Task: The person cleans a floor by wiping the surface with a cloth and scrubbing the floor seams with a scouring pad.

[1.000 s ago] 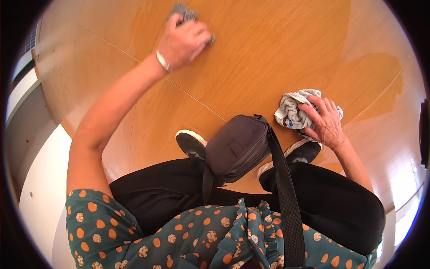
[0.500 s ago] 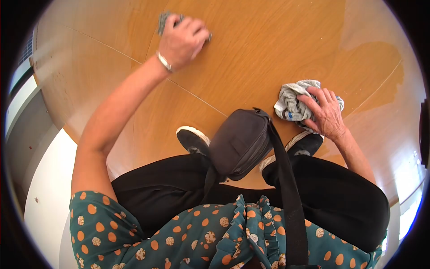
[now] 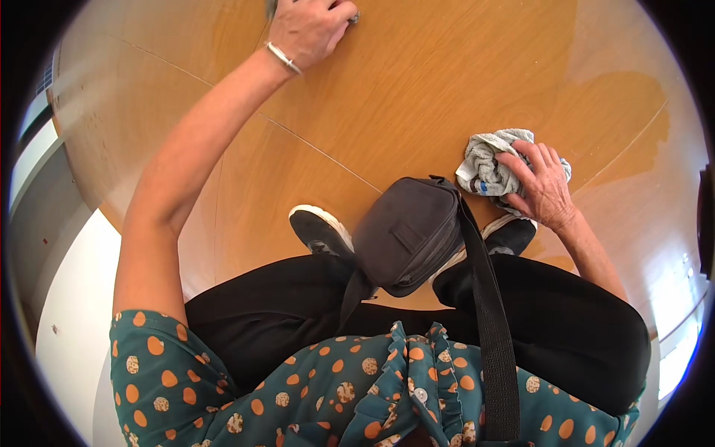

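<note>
Wood-patterned flooring, orange-brown and crossed by thin pale seams, filled most of the view, with a darker patch toward the right and bright glare near that edge. Far out at the top, the left hand was bent over a grey cloth, its fingers curled down so that only scraps of the fabric showed on either side; the fingertips and the rest of the cloth were hidden or cut off by the frame. A pale bracelet circled that wrist. Closer in, the right hand lay on a crumpled light grey cloth, fingers slightly parted and loosely bent around it, thumb against its near side. This bundle sat on the floor just beyond the right one of two dark shoes. Between the bent knees in black trousers, a dark bag hung on a broad strap, which ran down over a teal blouse dotted with orange and speckled spots
</note>
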A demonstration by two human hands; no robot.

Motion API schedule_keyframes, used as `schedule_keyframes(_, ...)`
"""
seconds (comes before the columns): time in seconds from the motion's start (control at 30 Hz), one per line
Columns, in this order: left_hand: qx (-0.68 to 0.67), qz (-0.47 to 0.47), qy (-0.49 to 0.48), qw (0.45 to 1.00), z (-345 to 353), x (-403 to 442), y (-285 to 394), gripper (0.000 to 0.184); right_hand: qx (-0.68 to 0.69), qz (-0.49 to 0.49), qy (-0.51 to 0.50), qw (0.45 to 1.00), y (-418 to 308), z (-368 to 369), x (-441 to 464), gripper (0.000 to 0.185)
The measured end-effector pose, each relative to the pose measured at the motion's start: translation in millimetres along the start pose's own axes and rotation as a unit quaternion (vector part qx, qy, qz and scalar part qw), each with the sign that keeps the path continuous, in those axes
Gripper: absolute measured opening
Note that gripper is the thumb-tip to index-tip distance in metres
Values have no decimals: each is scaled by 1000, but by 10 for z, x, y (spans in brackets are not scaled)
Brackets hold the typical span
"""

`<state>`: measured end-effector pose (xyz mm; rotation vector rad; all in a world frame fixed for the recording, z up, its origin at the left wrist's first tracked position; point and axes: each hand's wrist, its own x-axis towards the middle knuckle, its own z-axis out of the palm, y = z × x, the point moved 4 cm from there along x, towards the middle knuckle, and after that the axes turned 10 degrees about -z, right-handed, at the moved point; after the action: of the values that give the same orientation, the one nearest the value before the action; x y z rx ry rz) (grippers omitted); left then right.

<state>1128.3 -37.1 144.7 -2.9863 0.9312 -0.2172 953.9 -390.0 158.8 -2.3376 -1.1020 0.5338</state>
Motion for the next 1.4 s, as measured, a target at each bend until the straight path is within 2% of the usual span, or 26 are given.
schedule_keyframes(0.07, -12, 0, 24, 1000, -84, -54, 14, 10, 4, 6, 2, 1000, 6, 8, -31, 65)
schedule_keyframes(0.2, -46, 51, -44, 997, -80, -690, 116, 7, 10, 28, 14, 999, 9, 8, -104, 65)
schedule_keyframes(0.23, -44, 58, -39, 997, -59, -581, 84, 7, 10, 31, 19, 999, 13, -5, -89, 66)
schedule_keyframes(0.4, -32, -27, 30, 999, 179, 173, -247, 6, 9, 24, 11, 1000, 48, -42, -55, 67)
schedule_keyframes(0.53, -30, -77, -63, 995, 235, 507, -393, 8, 13, 20, 10, 1000, 49, -27, -38, 67)
schedule_keyframes(0.63, -20, 29, -42, 999, 50, 11, -213, 7, 17, 51, 5, 999, 52, -4, -119, 66)
schedule_keyframes(0.7, -87, 0, -51, 995, -105, -232, -130, 7, 25, 55, 12, 998, 41, 8, -135, 65)
schedule_keyframes(0.8, -96, -18, -10, 995, 127, 42, -203, 7, 26, 35, 15, 999, 82, -35, -56, 64)
schedule_keyframes(0.9, -37, -26, 46, 998, 260, 782, -152, 5, 25, 26, 13, 999, 100, -23, -46, 63)
schedule_keyframes(0.93, -92, -149, -86, 981, 369, 1014, -191, 6, 26, 21, 13, 999, 96, -18, -50, 63)
schedule_keyframes(0.97, -144, -265, -212, 930, 371, 1190, -210, 8, 26, 17, 17, 999, 105, -28, -47, 63)
schedule_keyframes(1.0, -143, -264, -207, 931, 302, 1269, -215, 8, 21, 17, 19, 999, 116, -40, -46, 63)
schedule_keyframes(1.07, -124, -288, -290, 904, 279, 1301, -170, 10, 23, 29, 24, 999, 91, -35, -78, 63)
schedule_keyframes(1.1, -101, -155, -132, 974, 302, 1174, -148, 7, 24, 38, 28, 999, 75, -27, -101, 63)
schedule_keyframes(1.13, -76, -13, 34, 996, 345, 907, -77, 5, 26, 48, 33, 998, 63, -22, -126, 63)
schedule_keyframes(1.2, -146, 57, 66, 985, 267, 408, 230, 7, 28, 53, 39, 997, 36, 0, -181, 62)
schedule_keyframes(1.23, -149, 64, 69, 984, 257, 369, 313, 7, 27, 48, 42, 998, 44, 3, -189, 62)
schedule_keyframes(1.3, -131, 38, 70, 988, 285, 340, 411, 8, 26, 36, 41, 998, 48, 7, -193, 61)
schedule_keyframes(1.4, -46, -18, 43, 998, 286, 1099, 323, 10, 40, 35, 26, 998, 9, 29, -195, 61)
